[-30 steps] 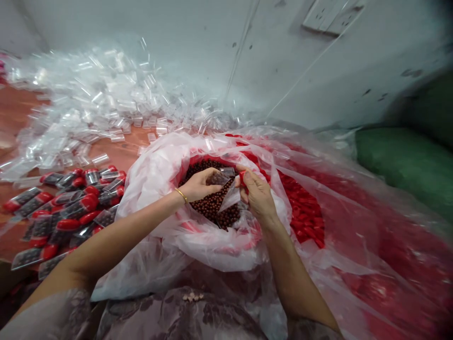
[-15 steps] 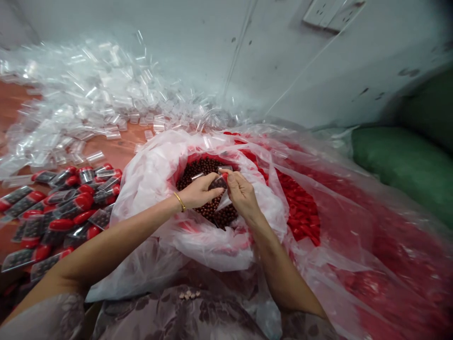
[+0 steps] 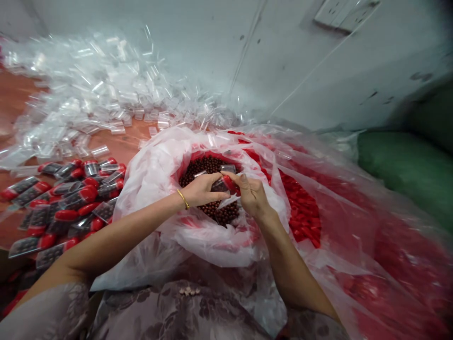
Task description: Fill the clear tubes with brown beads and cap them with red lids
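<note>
My left hand (image 3: pixel 201 190), with a gold bangle on its wrist, grips a small clear tube (image 3: pixel 220 185) that looks dark with beads inside. Its red cap (image 3: pixel 229 183) points right, where the fingers of my right hand (image 3: pixel 254 192) are closed at it. Both hands are over an opening full of dark brown beads (image 3: pixel 215 210), lined by a white translucent plastic bag (image 3: pixel 145 189). Another clear tube (image 3: pixel 228 168) shows just beyond my fingers among the beads. How tightly the cap sits on the held tube cannot be made out.
Filled tubes with red caps (image 3: pixel 76 198) lie heaped at the left. Empty clear tubes (image 3: pixel 116 89) are piled along the wall behind. Red caps (image 3: pixel 302 212) fill a translucent bag at the right. A green sack (image 3: pixel 403 165) stands beyond, under a wall socket (image 3: pixel 345 14).
The view has shifted slightly, moving the scene to the right. My hands stay together at the tube, and more of its red cap shows between them now.
</note>
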Demonstrator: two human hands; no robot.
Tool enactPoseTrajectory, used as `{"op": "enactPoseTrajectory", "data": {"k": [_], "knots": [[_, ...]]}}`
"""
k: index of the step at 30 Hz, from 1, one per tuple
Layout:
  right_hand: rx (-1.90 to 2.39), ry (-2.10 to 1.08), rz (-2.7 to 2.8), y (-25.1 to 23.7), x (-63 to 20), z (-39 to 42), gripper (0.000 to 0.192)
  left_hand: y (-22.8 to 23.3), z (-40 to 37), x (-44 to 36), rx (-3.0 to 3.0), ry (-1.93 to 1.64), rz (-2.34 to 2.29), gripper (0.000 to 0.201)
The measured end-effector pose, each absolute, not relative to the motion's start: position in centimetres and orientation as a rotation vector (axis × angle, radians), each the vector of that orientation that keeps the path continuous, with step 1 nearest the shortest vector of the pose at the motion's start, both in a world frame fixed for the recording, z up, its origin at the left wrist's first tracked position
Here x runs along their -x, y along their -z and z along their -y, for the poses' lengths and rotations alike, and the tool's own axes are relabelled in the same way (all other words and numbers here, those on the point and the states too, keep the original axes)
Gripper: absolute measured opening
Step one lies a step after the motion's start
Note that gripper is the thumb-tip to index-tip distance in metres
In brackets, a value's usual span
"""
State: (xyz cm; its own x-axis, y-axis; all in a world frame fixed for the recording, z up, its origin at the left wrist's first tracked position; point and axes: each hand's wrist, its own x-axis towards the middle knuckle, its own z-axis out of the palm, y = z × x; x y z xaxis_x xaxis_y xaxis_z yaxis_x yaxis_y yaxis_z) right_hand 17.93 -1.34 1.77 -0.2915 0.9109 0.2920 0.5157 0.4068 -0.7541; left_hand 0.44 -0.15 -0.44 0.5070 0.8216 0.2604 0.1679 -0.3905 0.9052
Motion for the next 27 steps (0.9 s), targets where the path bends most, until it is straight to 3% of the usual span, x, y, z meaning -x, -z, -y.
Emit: {"op": "enactPoseTrajectory", "data": {"k": [8,12,18,23,27], "knots": [[1.254,-0.847,1.430,-1.3,-16.8,0.5,0.052,-0.1,0.4,-0.7,-1.563,-0.663,-0.773,0.022],[1.190,-1.054,1.345,-1.8,-15.7,-0.5,0.065,-0.4,0.6,-0.7,-1.606,-0.452,-0.756,0.015],[1.081,-1.374,1.623,-1.1,-14.5,-0.8,0.081,0.1,0.5,-1.1,-2.047,-0.532,-0.779,0.028],[1.054,-1.166,1.956,-0.2,-14.5,-0.4,0.071,1.2,0.8,-1.2,-2.195,-0.532,-0.836,0.028],[1.051,-0.910,1.867,-0.2,-14.2,-0.4,0.067,1.1,0.9,-1.4,-2.253,-0.465,-1.035,0.028]]}}
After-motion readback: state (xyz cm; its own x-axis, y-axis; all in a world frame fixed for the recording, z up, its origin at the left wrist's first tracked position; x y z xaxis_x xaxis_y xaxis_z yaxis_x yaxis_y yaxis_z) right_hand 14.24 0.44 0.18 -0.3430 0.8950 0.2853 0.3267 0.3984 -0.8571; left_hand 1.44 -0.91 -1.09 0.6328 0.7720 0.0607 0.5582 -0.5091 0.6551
